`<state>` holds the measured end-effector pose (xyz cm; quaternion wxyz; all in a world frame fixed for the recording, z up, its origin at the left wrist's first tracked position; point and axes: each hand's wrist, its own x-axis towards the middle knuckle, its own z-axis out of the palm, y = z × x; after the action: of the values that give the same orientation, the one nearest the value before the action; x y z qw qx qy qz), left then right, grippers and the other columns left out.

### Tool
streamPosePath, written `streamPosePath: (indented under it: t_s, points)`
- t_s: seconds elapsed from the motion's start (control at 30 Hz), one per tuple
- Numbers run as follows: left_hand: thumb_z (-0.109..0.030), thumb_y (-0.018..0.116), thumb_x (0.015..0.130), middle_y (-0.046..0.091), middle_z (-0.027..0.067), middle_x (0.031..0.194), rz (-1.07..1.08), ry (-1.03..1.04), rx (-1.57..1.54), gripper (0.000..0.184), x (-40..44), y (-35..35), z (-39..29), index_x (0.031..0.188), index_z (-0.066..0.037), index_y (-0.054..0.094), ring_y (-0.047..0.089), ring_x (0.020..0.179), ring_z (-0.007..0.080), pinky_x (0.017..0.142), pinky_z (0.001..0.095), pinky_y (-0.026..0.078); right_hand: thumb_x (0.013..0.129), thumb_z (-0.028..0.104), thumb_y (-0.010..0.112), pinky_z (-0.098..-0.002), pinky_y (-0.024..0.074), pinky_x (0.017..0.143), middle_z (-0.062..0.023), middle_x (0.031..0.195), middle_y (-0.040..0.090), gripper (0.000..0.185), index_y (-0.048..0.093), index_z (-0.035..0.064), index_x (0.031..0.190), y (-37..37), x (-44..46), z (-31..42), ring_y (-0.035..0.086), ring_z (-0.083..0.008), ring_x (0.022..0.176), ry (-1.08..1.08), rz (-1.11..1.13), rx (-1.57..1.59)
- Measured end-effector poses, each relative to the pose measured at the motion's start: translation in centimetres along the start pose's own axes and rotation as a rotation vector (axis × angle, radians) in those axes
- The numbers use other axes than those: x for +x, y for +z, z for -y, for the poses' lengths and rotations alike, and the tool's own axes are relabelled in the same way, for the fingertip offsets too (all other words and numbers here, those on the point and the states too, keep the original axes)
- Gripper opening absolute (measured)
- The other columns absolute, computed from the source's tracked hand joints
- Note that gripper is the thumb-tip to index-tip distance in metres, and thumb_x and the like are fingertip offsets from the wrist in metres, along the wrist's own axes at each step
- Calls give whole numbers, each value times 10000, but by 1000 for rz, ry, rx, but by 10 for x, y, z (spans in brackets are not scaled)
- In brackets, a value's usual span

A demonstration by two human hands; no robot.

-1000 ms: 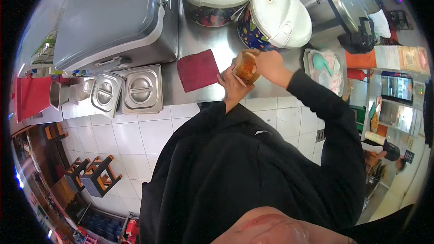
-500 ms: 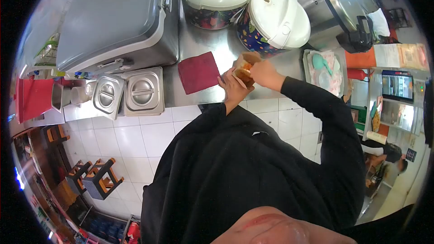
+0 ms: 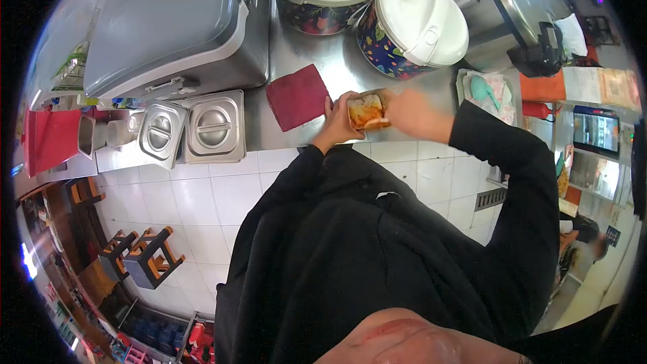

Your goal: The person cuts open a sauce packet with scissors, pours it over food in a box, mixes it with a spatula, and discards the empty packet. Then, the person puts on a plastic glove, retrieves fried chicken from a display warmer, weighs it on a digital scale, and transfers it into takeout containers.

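Observation:
A brown paper food box (image 3: 368,113) sits tilted over the near edge of the steel counter, its inside facing me. White rice and orange-red sauce show inside it. My left hand (image 3: 339,121) is wrapped round the box's left side. At the right rim, my right hand (image 3: 412,114) is blurred by motion. Its fingers look curled, and what they hold is hidden. A folded dark red cloth (image 3: 297,98) lies on the counter just left of my left hand.
Two white-lidded rice containers (image 3: 422,20) and a steel cooker (image 3: 485,13) stand behind. Left are a grey cooler box (image 3: 168,20) and lidded steel pans (image 3: 214,125). A tray (image 3: 515,98) with a turquoise scoop (image 3: 480,87) is right. Another person (image 3: 583,232) stands far right.
The box has come nearer to me and tipped, so more of its contents show. My left hand moved with it. My right hand has shifted right and toward me, now blurred.

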<state>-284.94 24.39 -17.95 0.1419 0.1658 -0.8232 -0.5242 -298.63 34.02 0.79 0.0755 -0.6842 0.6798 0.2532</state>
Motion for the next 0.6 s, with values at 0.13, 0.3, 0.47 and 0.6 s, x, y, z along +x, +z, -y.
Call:
streamPosePath:
  t_s: [0.13, 0.3, 0.47, 0.6]
  points:
    - [-257, 853, 435, 470, 92, 1266, 95, -32, 31, 1053, 4, -2, 3, 1312, -138, 285, 433, 1227, 338, 1087, 625, 22, 716, 173, 647, -375, 505, 531, -59, 701, 673, 102, 722, 113, 752, 48, 27, 1, 671, -249, 657, -154, -284, 74]
    - [-273, 850, 435, 472, 114, 1256, 76, -12, 27, 1063, 2, -1, 7, 1321, -132, 279, 423, 1241, 332, 1090, 620, 15, 710, 168, 643, -367, 503, 549, -70, 692, 678, 101, 720, 107, 734, -8, 34, -19, 666, -243, 641, 5, 15, -37]
    - [-284, 849, 433, 490, 111, 1227, -15, 0, 13, 1051, 3, 7, 12, 1311, -137, 291, 432, 1230, 326, 1098, 602, 19, 749, 176, 626, -365, 510, 566, -78, 746, 692, 122, 721, 100, 748, 49, 40, 3, 674, -238, 681, -76, 54, -7]
    - [-273, 827, 472, 522, 85, 1180, 39, -22, 17, 957, 3, 1, 10, 1278, -146, 328, 455, 1198, 301, 1101, 596, 22, 765, 172, 609, -374, 519, 584, -83, 774, 699, 142, 727, 94, 760, 20, 15, -5, 686, -247, 744, -38, 183, 98]
